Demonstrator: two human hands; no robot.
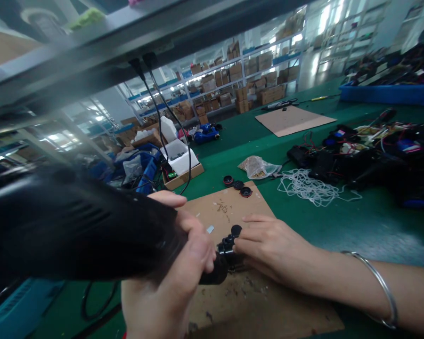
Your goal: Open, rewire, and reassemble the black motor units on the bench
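My left hand (178, 268) is wrapped round the front of a large black power tool (74, 226) that fills the lower left, its nose pointing at a small black part (228, 245) on a brown cardboard sheet (229, 207). My right hand (268, 247), with a metal bangle (381, 287) on the wrist, pinches that black part from the right and holds it against the cardboard. Small screws (222, 206) lie scattered on the sheet beyond the hands.
On the green bench (339, 221) lie three black round caps (237, 184), a plastic bag of small parts (257, 167), a tangle of white cord (311, 186), a heap of black wired parts (367, 150), another cardboard sheet (293, 120) and a box with white containers (180, 165). Cables (166, 127) hang at the middle.
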